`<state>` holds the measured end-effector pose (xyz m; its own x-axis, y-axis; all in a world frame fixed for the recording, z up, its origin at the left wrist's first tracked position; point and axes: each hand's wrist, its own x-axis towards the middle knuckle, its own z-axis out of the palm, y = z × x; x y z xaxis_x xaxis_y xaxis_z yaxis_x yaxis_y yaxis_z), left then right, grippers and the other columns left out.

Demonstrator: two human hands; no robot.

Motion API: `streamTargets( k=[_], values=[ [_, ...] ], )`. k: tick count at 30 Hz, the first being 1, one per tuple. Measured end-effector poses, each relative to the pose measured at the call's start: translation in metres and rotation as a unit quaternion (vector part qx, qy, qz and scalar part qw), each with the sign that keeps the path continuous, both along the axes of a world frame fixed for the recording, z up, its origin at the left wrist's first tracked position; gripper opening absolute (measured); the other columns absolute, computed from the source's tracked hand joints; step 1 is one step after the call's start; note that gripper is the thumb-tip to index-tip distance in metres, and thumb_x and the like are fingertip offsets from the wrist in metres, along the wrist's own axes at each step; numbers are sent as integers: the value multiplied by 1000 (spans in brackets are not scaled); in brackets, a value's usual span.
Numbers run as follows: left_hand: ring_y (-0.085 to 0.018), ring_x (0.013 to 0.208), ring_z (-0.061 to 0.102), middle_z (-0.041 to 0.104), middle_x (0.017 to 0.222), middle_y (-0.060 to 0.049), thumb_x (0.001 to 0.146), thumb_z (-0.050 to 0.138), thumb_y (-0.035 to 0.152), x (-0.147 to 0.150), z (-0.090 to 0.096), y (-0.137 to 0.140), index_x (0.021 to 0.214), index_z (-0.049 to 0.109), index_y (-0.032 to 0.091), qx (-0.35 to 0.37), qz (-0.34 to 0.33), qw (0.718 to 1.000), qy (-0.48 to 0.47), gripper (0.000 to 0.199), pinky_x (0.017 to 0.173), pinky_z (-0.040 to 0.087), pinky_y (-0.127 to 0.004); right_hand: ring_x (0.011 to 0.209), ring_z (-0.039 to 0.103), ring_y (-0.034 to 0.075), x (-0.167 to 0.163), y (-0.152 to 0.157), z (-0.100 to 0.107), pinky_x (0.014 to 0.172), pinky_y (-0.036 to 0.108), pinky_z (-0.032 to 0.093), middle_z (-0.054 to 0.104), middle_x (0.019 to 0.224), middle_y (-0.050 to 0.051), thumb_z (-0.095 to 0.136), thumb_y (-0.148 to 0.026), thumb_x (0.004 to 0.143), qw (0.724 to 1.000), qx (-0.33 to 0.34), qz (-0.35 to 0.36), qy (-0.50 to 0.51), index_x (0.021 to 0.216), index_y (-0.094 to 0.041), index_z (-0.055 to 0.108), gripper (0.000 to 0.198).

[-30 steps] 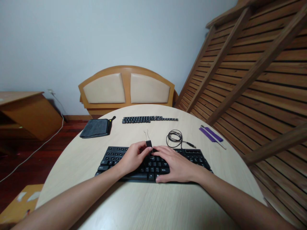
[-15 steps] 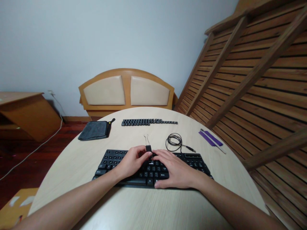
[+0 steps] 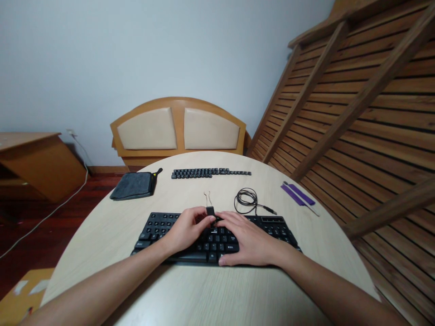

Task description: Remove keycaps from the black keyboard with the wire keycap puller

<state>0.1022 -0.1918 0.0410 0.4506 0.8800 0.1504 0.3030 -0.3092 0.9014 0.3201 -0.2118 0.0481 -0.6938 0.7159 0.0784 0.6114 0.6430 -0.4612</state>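
Observation:
A black keyboard (image 3: 190,258) lies before me, with several keycaps gone from its upper left rows. My left hand (image 3: 186,228) is over its middle, thumb and fingers pinching the black handle of a wire keycap puller (image 3: 210,211). Two thin wire prongs stick up from that handle, while its lower end is down at the keys, partly covered by fingers. Beside it, my right hand (image 3: 249,240) rests on the keyboard, fingers stretched toward the puller and thumb apart at the front edge. Removed keycaps (image 3: 193,173) stand in rows farther back on the table.
The round table (image 3: 217,294) also bears a grey cloth pouch (image 3: 133,185) at left, a coiled USB cable (image 3: 247,200) behind the keyboard, and a purple strip with a thin brush-like tool (image 3: 298,194) at right. A headboard (image 3: 180,122) and wooden slats (image 3: 384,113) stand beyond.
The view has shifted very slightly. Both hands and the keycap puller keep nearly the same place over the keyboard.

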Motion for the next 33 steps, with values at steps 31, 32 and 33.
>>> streamTargets(
  k=[31, 32, 33],
  values=[
    [-14, 59, 50, 60, 65, 1, 92, 51, 33, -3, -1, -2, 77, 60, 16, 110, 5, 986, 128, 25, 55, 33, -24, 124, 49, 24, -17, -3, -11, 105, 43, 37, 58, 130, 11, 61, -38, 85, 992, 57, -90, 66, 109, -21, 65, 30],
    [-13, 59, 50, 60, 65, 1, 92, 51, 33, -3, -1, -2, 76, 60, 16, 103, 5, 987, 122, 25, 55, 33, -24, 123, 50, 24, -19, -2, -12, 104, 43, 38, 59, 129, 10, 62, -38, 85, 991, 57, -96, 73, 107, -21, 66, 28],
    [-13, 59, 50, 60, 65, 1, 92, 51, 33, -3, -2, -2, 76, 60, 16, 95, 4, 989, 116, 25, 54, 33, -23, 121, 51, 24, -20, -1, -13, 103, 43, 39, 61, 127, 10, 62, -37, 85, 990, 54, -101, 80, 105, -21, 67, 26]
  ],
)
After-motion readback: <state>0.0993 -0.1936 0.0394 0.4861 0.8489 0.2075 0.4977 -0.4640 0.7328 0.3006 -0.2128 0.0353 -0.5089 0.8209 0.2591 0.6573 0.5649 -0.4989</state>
